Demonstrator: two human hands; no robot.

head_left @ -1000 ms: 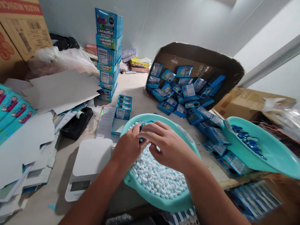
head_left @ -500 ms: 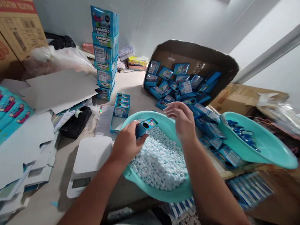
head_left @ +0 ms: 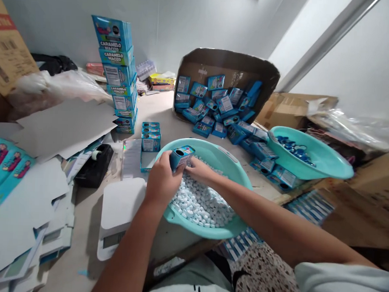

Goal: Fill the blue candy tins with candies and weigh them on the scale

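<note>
Right hand [head_left: 198, 169] has dropped from up over the far rim down into the teal basin [head_left: 232, 162], now resting on the white candies [head_left: 200, 203], fingers curled into the pile just beside the box; can't tell if it's pinching any. Left hand [head_left: 161, 181] same spot as before, wrapped around a small blue box [head_left: 180, 156], held tilted above the near-left part of the basin, round hole in its top end facing up. Box touches the left hand's fingertips, right hand just under it. White scale [head_left: 118, 211] sits left of the basin, near the left forearm. Second teal basin [head_left: 324, 161] with blue caps [head_left: 292, 147] off to the right, well apart. Loose blue boxes spill from a tipped carton [head_left: 226, 64] behind. Tall stack of boxes [head_left: 118, 75] back left.
</note>
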